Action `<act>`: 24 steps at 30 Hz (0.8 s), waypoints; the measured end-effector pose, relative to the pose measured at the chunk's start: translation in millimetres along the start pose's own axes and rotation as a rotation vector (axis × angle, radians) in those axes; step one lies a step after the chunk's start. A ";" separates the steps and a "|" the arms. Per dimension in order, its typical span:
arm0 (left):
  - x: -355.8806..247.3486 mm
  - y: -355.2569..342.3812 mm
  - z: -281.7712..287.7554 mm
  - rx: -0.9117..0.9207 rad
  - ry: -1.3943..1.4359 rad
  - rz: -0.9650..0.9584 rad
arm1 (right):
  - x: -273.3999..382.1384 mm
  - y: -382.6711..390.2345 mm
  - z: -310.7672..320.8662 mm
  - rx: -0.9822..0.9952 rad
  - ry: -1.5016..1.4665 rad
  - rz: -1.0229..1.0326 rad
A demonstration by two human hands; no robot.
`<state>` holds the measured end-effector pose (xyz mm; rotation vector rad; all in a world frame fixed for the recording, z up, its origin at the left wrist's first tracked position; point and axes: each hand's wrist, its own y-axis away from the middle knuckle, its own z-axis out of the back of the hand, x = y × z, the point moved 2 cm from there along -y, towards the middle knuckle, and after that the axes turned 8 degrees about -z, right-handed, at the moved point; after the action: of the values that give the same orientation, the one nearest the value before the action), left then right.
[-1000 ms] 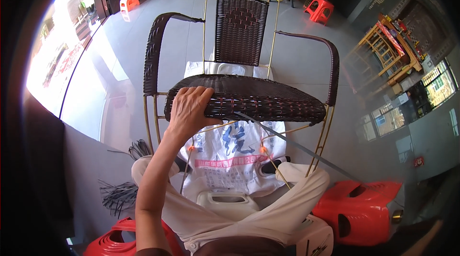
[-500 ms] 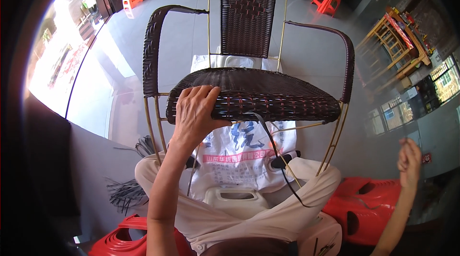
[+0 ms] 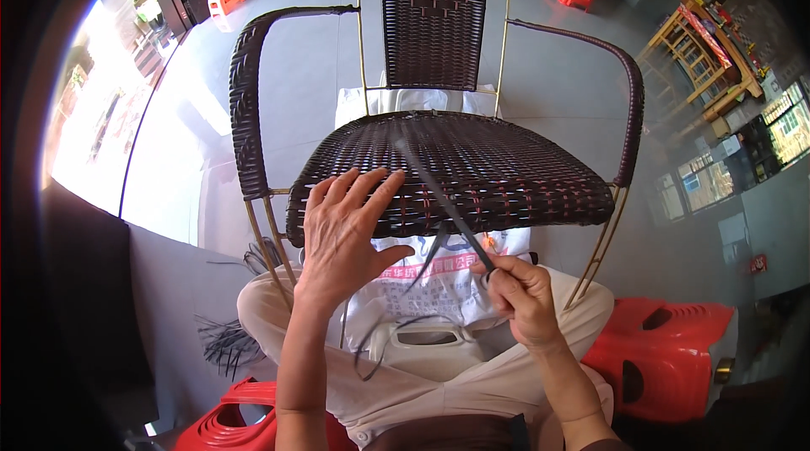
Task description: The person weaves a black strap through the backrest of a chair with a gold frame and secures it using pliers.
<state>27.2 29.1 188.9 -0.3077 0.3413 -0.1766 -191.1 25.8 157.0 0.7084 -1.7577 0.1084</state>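
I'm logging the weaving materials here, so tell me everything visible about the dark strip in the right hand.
The dark strip is a thin, flat, glossy band, plastic-like rattan by its look. It runs taut and diagonally from the woven chair seat down to the right hand, which pinches its lower part. A looser dark length hangs below the seat's front edge.

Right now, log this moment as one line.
left hand: flat on woven chair seat front edge | right hand: pinching dark rattan strip | strip lies across seat
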 end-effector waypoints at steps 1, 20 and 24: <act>-1.5 -0.9 1.2 0.036 0.031 -0.054 | -4.3 -1.6 -0.1 -0.014 -0.001 -0.002; 2.6 -31.4 -8.5 0.086 0.415 -0.027 | -57.9 -19.4 -29.7 -0.027 0.276 0.042; 2.5 -30.2 -6.0 0.106 0.418 -0.007 | -10.3 -14.6 -26.8 -0.260 0.681 0.545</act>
<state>23.8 -1.4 192.5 -0.1653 0.7415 -0.2653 -159.5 29.4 152.0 -0.0298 -1.2244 0.4300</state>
